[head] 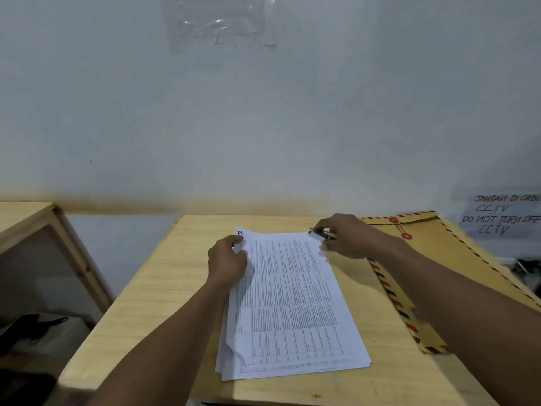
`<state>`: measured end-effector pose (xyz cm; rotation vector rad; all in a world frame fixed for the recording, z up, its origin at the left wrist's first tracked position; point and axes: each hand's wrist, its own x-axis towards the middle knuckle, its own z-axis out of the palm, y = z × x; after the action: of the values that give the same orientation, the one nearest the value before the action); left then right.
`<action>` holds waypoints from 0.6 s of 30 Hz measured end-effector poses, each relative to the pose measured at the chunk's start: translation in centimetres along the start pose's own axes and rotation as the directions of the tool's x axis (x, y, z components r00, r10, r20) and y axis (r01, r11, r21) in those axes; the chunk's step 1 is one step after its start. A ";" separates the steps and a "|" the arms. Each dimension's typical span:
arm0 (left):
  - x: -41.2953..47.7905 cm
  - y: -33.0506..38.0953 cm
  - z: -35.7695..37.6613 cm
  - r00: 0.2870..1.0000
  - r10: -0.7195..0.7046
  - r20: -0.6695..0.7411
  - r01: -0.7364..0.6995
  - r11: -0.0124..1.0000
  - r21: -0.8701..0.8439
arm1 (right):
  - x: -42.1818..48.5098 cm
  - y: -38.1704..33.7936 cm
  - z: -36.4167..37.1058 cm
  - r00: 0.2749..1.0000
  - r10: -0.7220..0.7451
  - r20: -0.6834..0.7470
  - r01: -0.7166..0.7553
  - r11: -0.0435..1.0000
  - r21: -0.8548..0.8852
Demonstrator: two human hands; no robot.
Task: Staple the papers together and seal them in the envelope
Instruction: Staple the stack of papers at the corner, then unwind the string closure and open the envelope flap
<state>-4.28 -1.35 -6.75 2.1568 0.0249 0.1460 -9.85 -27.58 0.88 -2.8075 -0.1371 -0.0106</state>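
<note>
A stack of printed white papers [289, 306] lies lengthwise on the light wooden table [140, 303]. My left hand [227, 263] pinches the far left corner of the stack. My right hand [347, 237] is closed around a small dark and silver stapler [319, 234] at the far right corner of the papers. A brown envelope [448, 265] with a red and black striped border and a red string-and-button closure lies to the right, partly under my right forearm.
A pale wall stands right behind the table. A handwritten paper sign [500, 216] hangs at the right. A second wooden table [26, 221] stands at the left, with dark items [26, 329] below it. A gap separates the two tables.
</note>
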 end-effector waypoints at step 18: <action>4.1 -2.0 -0.8 0.984 0.154 0.094 -0.172 0.961 0.219 | 3.4 4.6 4.1 0.981 0.195 0.005 -0.194 0.973 0.126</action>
<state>-0.18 0.73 -7.58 2.3904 -0.1899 0.1622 -6.08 -30.22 -4.41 -2.6814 0.1347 0.0331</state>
